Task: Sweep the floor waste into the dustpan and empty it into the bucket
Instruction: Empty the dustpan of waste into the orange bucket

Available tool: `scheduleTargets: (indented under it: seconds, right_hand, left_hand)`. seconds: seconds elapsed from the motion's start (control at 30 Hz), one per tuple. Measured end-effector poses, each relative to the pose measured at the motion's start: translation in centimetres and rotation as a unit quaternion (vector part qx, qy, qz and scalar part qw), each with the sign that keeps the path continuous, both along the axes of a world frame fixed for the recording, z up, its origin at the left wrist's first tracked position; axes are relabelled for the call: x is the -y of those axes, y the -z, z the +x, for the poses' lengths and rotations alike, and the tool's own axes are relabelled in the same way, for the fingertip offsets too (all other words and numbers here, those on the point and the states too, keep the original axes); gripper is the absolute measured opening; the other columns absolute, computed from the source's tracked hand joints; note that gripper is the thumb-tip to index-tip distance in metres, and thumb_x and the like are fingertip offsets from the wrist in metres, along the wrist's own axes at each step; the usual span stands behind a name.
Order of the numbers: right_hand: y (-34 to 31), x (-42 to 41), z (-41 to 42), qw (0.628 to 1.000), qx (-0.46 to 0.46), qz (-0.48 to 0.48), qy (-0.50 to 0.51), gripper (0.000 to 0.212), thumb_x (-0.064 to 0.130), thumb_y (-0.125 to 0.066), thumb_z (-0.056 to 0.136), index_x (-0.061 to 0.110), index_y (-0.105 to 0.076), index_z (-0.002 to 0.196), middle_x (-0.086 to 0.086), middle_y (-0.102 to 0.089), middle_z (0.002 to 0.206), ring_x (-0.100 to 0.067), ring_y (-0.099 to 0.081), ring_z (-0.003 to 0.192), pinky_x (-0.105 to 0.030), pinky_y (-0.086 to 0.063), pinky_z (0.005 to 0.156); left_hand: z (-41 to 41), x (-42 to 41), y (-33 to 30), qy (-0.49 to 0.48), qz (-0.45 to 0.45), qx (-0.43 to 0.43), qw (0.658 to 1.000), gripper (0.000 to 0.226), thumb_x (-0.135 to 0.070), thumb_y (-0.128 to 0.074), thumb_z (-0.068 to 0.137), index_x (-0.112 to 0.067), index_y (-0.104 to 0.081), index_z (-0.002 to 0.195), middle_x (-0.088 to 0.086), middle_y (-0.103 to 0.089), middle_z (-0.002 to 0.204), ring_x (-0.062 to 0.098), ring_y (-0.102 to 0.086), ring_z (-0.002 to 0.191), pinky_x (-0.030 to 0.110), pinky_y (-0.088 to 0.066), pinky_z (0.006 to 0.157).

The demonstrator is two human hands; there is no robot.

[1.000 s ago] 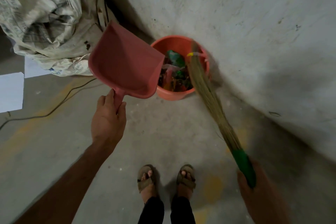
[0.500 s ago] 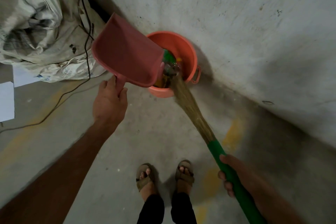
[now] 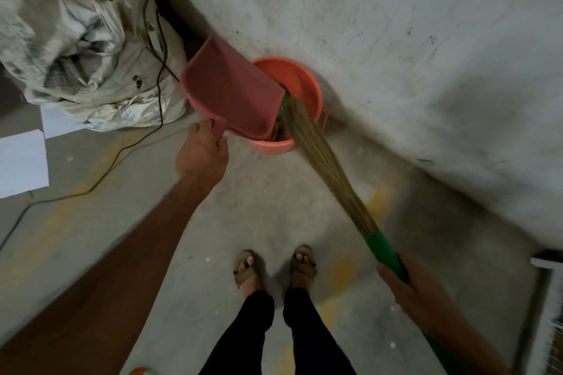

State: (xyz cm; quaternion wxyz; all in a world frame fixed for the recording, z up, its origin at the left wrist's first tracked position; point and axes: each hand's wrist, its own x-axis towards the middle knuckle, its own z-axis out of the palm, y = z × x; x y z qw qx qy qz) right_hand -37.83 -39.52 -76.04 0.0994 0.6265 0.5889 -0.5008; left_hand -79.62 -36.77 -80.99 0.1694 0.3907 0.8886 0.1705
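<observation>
Gripping the dustpan (image 3: 231, 94) by its handle, the left hand (image 3: 202, 158) is tipping it over the bucket (image 3: 300, 79) by the wall, while the right hand (image 3: 408, 286) is clasping the broom (image 3: 323, 161), bristles reaching into the bucket's mouth.

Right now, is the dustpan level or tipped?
Tipped: the dustpan slants over the bucket, held by the left hand, its front edge toward the waste inside.

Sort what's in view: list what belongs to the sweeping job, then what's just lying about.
In use: dustpan, bucket, broom, left hand, right hand.

Lying about: sack, cable, white sheet.
</observation>
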Motion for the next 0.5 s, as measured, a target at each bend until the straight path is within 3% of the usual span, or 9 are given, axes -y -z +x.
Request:
scheduleTargets:
  seconds: [0.07, 0.2, 0.37, 0.5]
  right_hand:
    - [-1.3, 0.2, -0.7, 0.997, 0.025, 0.060, -0.050, 0.021, 0.045, -0.056, 0.097, 0.025, -0.054, 0.094, -0.009, -0.057, 0.068, -0.017, -0.053, 0.049, -0.037, -0.049, 0.050]
    - [-3.1, 0.1, -2.6, 0.985, 0.033, 0.153, -0.079, 0.032, 0.054, -0.057, 0.096, 0.028, -0.047, 0.112, -0.002, -0.061, 0.073, -0.015, -0.061, 0.055, -0.041, -0.057, 0.053]
    - [-5.8, 1.3, -2.0, 0.975, 0.030, 0.185, -0.118, 0.029, 0.049, -0.053, 0.098, 0.021, -0.049, 0.105, -0.003, -0.057, 0.073, -0.017, -0.058, 0.057, -0.042, -0.056, 0.055]
    - [-7.2, 1.7, -1.5, 0.968, -0.033, 0.190, -0.162, 0.021, 0.042, -0.055, 0.099, 0.023, -0.049, 0.102, -0.006, -0.057, 0.070, -0.017, -0.057, 0.054, -0.044, -0.053, 0.051]
  left_hand:
    - [0.9, 0.8, -2.8, 0.001, -0.035, 0.002, 0.999, 0.039, -0.027, -0.053, 0.098, -0.007, -0.048, 0.131, 0.017, -0.053, 0.126, 0.040, -0.060, 0.106, 0.049, -0.048, 0.082]
    - [2.7, 3.3, -7.2, -0.019, -0.073, 0.029, 0.997, 0.039, -0.025, -0.050, 0.098, -0.004, -0.044, 0.130, 0.020, -0.054, 0.126, 0.042, -0.061, 0.107, 0.049, -0.049, 0.083]
    - [3.9, 8.6, -12.0, -0.071, -0.061, 0.036, 0.995, 0.034, -0.026, -0.050, 0.097, -0.004, -0.044, 0.123, 0.020, -0.061, 0.115, 0.042, -0.063, 0.101, 0.046, -0.046, 0.078]
    - [4.4, 12.6, -14.5, -0.127, -0.019, 0.019, 0.991, 0.030, -0.028, -0.051, 0.097, -0.007, -0.044, 0.117, 0.017, -0.064, 0.107, 0.040, -0.064, 0.096, 0.042, -0.042, 0.070]
